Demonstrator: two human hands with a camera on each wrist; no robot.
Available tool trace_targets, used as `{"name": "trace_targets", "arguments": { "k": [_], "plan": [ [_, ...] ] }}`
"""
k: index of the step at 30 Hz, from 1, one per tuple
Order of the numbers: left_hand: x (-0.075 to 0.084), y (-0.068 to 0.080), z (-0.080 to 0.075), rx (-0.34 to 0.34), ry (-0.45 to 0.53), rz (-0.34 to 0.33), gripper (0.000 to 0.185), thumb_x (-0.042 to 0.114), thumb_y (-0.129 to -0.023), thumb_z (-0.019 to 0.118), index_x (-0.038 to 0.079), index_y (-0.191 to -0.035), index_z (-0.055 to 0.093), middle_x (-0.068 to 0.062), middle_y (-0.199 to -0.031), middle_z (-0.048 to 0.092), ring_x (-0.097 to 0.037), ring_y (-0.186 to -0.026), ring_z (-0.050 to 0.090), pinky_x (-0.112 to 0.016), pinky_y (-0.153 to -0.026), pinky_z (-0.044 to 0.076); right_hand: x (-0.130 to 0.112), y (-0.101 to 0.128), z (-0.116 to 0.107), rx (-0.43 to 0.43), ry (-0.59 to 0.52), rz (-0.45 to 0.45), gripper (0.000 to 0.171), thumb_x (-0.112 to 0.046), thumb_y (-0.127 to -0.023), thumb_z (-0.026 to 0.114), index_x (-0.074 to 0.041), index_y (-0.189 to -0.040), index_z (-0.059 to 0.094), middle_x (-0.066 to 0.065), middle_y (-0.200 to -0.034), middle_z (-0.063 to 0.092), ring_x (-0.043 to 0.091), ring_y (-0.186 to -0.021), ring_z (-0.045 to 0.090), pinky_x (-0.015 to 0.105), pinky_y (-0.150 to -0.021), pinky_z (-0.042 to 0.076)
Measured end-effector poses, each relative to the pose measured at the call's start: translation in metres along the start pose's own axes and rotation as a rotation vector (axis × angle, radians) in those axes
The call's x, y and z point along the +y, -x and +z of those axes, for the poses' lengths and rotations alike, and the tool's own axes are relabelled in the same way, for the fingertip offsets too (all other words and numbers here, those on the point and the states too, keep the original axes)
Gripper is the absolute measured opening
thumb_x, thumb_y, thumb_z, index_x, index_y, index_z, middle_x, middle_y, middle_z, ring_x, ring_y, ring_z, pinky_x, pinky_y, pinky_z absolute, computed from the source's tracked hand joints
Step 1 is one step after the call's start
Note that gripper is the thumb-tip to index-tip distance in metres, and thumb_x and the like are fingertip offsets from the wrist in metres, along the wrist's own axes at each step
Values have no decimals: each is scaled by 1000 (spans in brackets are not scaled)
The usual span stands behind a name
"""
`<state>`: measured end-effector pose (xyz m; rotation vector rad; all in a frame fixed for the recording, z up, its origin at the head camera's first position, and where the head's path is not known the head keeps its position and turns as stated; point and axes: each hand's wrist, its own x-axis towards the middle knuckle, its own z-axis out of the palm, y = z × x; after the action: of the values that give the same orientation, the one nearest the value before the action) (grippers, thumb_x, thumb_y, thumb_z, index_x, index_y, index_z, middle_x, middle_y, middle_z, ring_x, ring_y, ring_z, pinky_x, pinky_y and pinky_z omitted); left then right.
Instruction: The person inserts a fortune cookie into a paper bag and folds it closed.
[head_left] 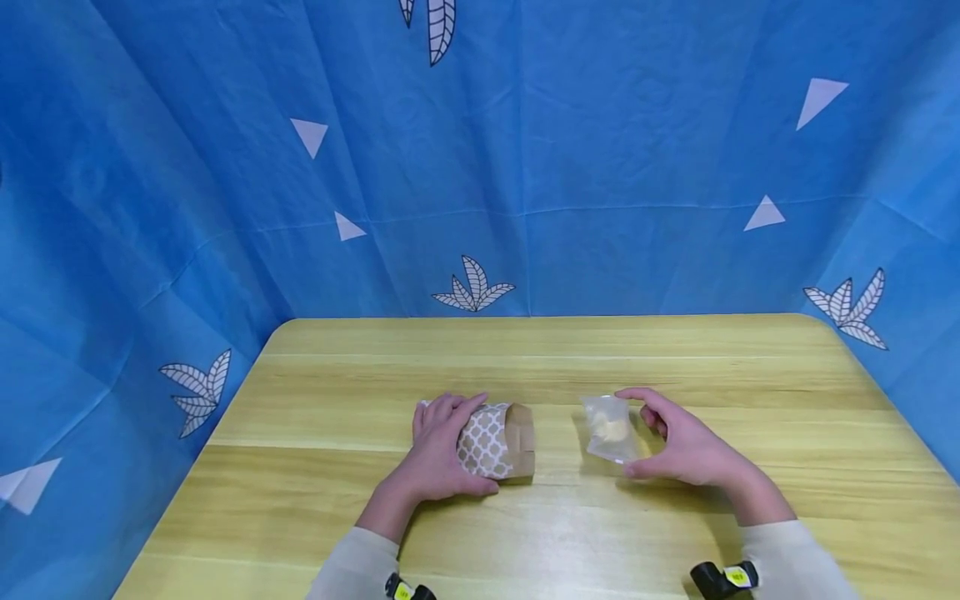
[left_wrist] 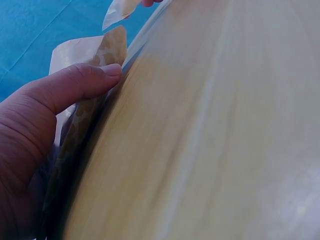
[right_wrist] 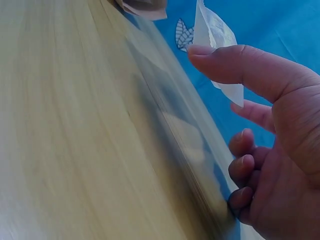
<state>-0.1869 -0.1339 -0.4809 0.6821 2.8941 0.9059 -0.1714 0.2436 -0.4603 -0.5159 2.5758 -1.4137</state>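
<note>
Head view alone shows both items on the bench [head_left: 675,358]. Left hand [head_left: 438,450] lies on the patterned paper bag [head_left: 498,440], thumb gripping its side. Right hand [head_left: 686,446] pinches the clear packet [head_left: 609,428], fingers curled.

The person wears pale cream long sleeves ending at the wrists, with a small black camera mount carrying a yellow label strapped under each forearm, while the left hand [head_left: 438,446] and right hand [head_left: 686,446] are bare.
</note>
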Motion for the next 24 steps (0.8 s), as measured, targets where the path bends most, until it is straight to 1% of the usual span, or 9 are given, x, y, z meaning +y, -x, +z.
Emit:
{"name": "trace_targets", "arguments": {
  "k": [3,12,19,24],
  "plan": [
    [0,0,0,0,-5,-1,124,56,-50,93,29,-156,35,0,-138,42,-23,-136,29,-57,-114,-4,-2,-3,4,-14,-8,-5,91,-25,-64,96,-20,-141,47,15,-97,41,27,-83,41,32,-68,37],
    [0,1,0,-4,-8,2,123,57,-51,92,29,-156,34,-1,-139,42,-23,-136,29,-57,-114,-5,-13,-15,20,-64,-46,-22,92,-23,-63,96,-19,-141,48,18,-97,41,28,-86,42,35,-71,39],
    [0,-1,0,-4,-19,0,123,57,-51,92,30,-156,35,0,-138,42,-21,-135,30,-56,-114,-4,-19,-23,31,-84,-27,-42,93,-21,-63,95,-18,-143,47,18,-97,42,29,-84,41,34,-69,38],
    [1,-1,0,-2,-16,7,123,57,-50,92,29,-156,35,-1,-137,43,-22,-134,31,-57,-114,-3,-22,-28,38,-94,-22,-45,95,-22,-63,95,-19,-145,45,16,-98,44,28,-83,42,33,-68,39]
  ]
}}
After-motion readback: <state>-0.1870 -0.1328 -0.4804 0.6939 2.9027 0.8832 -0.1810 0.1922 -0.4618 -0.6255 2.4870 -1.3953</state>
